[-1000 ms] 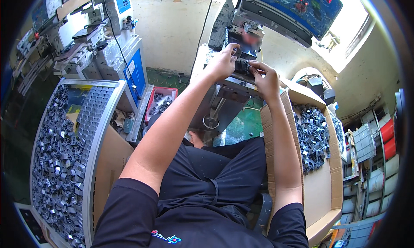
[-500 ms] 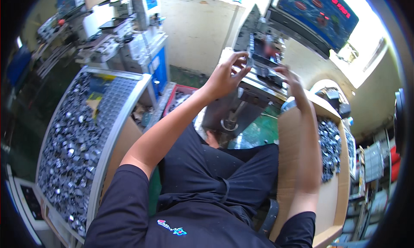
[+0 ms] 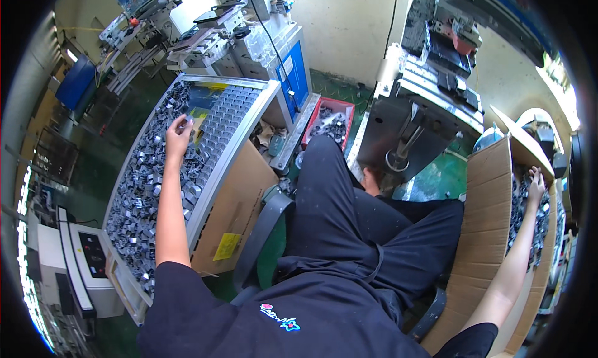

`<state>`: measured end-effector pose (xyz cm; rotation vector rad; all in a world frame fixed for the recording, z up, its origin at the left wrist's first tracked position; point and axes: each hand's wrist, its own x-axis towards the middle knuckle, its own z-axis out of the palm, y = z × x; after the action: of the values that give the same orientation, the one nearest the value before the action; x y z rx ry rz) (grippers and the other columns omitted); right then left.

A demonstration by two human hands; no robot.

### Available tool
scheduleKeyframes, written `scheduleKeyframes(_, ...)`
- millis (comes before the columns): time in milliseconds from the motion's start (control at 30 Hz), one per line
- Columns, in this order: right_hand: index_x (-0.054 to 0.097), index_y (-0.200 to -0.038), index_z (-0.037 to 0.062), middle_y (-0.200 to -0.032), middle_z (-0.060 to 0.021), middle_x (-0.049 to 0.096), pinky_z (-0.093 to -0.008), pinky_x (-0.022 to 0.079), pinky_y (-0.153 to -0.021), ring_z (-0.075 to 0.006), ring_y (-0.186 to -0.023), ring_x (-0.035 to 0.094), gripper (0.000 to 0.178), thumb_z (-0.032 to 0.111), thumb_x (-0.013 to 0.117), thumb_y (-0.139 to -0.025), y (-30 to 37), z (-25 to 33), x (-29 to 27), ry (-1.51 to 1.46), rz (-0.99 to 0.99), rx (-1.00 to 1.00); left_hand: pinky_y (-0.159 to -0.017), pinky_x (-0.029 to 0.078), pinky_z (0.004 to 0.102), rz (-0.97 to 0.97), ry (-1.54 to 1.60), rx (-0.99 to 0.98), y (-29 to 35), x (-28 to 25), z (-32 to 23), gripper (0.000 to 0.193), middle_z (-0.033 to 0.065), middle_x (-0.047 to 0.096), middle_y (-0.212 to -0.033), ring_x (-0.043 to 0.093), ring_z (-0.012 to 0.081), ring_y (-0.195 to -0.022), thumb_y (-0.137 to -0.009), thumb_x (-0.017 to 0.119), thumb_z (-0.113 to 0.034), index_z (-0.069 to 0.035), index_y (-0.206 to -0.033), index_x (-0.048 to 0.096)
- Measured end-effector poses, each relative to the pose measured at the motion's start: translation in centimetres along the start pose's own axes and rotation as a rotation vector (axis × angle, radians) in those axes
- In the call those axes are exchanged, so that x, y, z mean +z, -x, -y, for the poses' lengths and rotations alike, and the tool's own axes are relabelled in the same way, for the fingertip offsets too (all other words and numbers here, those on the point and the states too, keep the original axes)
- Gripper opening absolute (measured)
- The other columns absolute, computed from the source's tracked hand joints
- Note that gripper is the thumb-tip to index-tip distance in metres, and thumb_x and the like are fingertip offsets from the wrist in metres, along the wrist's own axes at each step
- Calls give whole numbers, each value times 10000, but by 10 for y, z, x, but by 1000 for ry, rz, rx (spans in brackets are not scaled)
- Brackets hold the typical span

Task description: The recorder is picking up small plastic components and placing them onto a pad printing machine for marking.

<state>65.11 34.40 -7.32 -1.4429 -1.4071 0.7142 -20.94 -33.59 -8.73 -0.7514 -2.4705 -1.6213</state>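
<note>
My left hand (image 3: 177,141) is over a metal-framed tray (image 3: 271,99) on the left, its fingers closed in a pinch on a small shiny metal part (image 3: 189,119). Below it lies a heap of loose grey metal parts (image 3: 146,199), and beside the heap similar parts stand in neat rows (image 3: 233,112). On the far right my right hand (image 3: 535,188) reaches over a cardboard box (image 3: 489,202). Its fingers are apart, and I see nothing in them. Metal parts (image 3: 520,211) lie in that box, partly hidden by the box wall and my forearm.
A press-like machine (image 3: 430,99) stands ahead, right of centre. Left of it a red bin (image 3: 349,112) holds more parts on the floor. Another machine with a blue panel (image 3: 293,68) stands behind the tray. A chair armrest (image 3: 265,230) is beside my left leg.
Both hands have left the machine. My left hand has moved left over the tray, my right hand right to the cardboard box. The whole view has shifted, bringing more of the left side in.
</note>
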Motion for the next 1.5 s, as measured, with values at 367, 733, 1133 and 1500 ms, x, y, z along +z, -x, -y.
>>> scheduleKeyframes(367, 615, -1247, -3, -1191, -102, 663, -293, 442, -975, -178, -1077, 626, 561, 475, 414, -1032, -23, -56, -23, 281, 117, -261, -812, 532, 309, 95, -393, -68, -10, -13, 41, 470, 176, 721, -1047, 705, 219, -921, -760, 794, -247, 24, -1119, 659)
scheduleKeyframes(733, 625, -1228, -10, -1135, -91, 676, -287, 454, -954, -164, -1045, 629, 546, 459, 425, -1033, 1, -28, -21, 315, 106, -226, -900, 490, 392, 115, -653, -48, -20, -9, 55, 422, 65, 734, -1045, 679, 280, -1012, -762, 748, -458, -177, -1077, 745)
scheduleKeyframes(1133, 632, -1228, -1, -1094, -106, 686, -295, 446, -947, -170, -1019, 627, 563, 483, 426, -1026, 5, -25, -16, 297, 131, -230, -906, 462, 403, 133, -768, -88, -10, -2, 39, 409, 49, 740, -1018, 677, 251, -997, -766, 745, -439, -174, -1078, 747)
scheduleKeyframes(1500, 626, -1229, -2, -1101, -98, 682, -300, 449, -950, -172, -1024, 623, 568, 483, 405, -1033, 8, -24, -14, 266, 149, -226, -812, 522, 303, 172, -685, -81, -22, -6, 55, 431, 100, 745, -968, 701, 184, -869, -761, 794, -332, -44, -1076, 734)
